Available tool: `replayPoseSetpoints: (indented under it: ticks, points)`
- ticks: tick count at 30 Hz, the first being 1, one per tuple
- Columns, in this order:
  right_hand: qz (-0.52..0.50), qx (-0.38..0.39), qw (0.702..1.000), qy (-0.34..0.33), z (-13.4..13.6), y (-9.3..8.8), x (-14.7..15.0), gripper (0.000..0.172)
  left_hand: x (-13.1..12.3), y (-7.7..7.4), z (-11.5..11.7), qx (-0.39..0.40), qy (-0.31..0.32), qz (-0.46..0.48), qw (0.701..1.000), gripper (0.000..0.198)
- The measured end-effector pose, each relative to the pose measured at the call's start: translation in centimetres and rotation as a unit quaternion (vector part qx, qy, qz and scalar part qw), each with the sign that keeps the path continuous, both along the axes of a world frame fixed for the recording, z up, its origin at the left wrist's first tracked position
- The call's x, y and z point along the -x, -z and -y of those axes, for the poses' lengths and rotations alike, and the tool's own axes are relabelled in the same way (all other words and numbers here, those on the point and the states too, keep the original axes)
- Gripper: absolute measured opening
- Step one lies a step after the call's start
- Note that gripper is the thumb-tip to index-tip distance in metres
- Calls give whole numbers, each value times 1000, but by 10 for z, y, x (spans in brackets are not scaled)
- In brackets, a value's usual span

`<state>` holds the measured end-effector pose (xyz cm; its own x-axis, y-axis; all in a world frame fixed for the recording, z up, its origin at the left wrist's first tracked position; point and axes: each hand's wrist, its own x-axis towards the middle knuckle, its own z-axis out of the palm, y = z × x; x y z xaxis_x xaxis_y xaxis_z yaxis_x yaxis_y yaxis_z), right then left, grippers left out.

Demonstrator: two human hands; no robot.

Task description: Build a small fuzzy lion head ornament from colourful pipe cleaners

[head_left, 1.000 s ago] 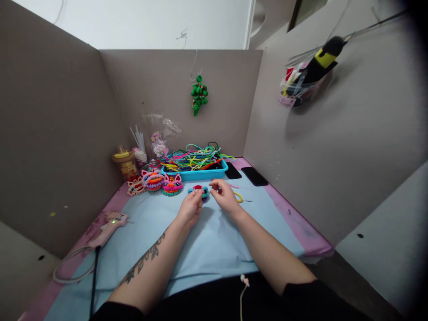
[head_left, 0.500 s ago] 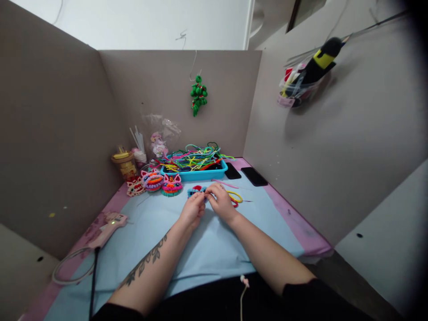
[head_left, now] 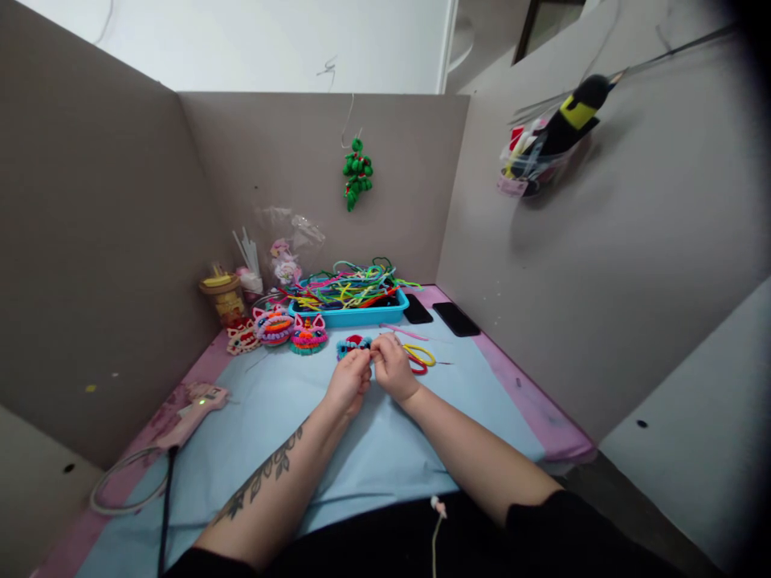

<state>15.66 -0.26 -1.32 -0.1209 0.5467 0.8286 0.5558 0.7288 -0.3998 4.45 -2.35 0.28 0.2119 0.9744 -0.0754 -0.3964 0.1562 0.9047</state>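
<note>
My left hand [head_left: 348,380] and my right hand [head_left: 393,368] meet over the light blue mat [head_left: 373,449], fingertips pinched together on a small thing too small to make out. Just beyond them lies a small blue and red pipe-cleaner piece [head_left: 353,345]. Yellow and red pipe-cleaner loops [head_left: 420,356] lie to the right of my right hand. A pink pipe cleaner [head_left: 402,330] rests further back.
A blue tray [head_left: 349,311] holds several coloured pipe cleaners. Finished fuzzy figures [head_left: 292,331] stand left of it, beside a small jar [head_left: 224,299]. Two dark phones [head_left: 456,319] lie at the back right. A pink glue gun [head_left: 191,406] with cord lies left. Grey partition walls surround the desk.
My right hand moved left to meet the left hand, and both pinched together. The yellow and red loops are now uncovered beside it.
</note>
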Motion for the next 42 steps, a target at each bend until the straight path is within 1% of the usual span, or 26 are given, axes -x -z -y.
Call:
replayPoseSetpoints:
  ticks: [2, 5, 9, 11, 12, 14, 16, 17, 21, 24, 29, 33, 35, 39, 42]
  points:
    - [3, 1, 1000, 6, -1, 1, 1, 12, -1, 1, 0, -6, -10, -14, 1000, 42]
    - [-2, 17, 1000, 7, -2, 2, 2, 12, -3, 2, 0, -23, -45, -52, 997, 40]
    - [-29, 49, 998, -4, -2, 2, 6, 12, -6, 7, -3, -81, -104, -101, 986, 37]
    - [-43, 66, 997, -8, 0, 1, 8, 12, -7, 10, -5, -105, -121, -113, 981, 35]
    - [-49, 74, 996, -13, 2, 1, 9, 12, -7, 12, -6, -106, -125, -110, 980, 35]
    - [-55, 89, 994, -40, 5, -1, 12, 13, -6, 12, -8, -81, -130, -84, 985, 35]
    - [-62, 103, 990, -74, 7, -2, 14, 15, -3, 9, -10, -41, -123, -41, 991, 36]
    - [-74, 111, 988, -83, 8, -2, 13, 15, -1, 7, -11, -25, -110, -16, 994, 36]
    - [-168, 141, 973, -77, -1, 0, 4, 11, 6, -3, -11, 11, -29, 75, 997, 39]
    - [-211, 156, 961, -84, -10, 2, -6, 8, 9, -7, -9, 36, 4, 111, 993, 41]
    - [-247, 191, 947, -80, -16, 2, -12, 8, 11, -7, -10, 57, 32, 134, 989, 40]
    - [-265, 200, 940, -82, -16, -1, -12, 12, 12, -7, -10, 58, 31, 132, 989, 40]
    - [-261, 201, 941, -77, -16, -2, -13, 16, 12, -6, -10, 56, 30, 128, 990, 40]
    - [-233, 219, 945, -68, -17, -2, -17, 15, 12, -3, -12, 56, 29, 117, 991, 40]
    - [-214, 215, 951, -53, -18, 0, -19, 20, 11, -2, -13, 54, 27, 112, 992, 40]
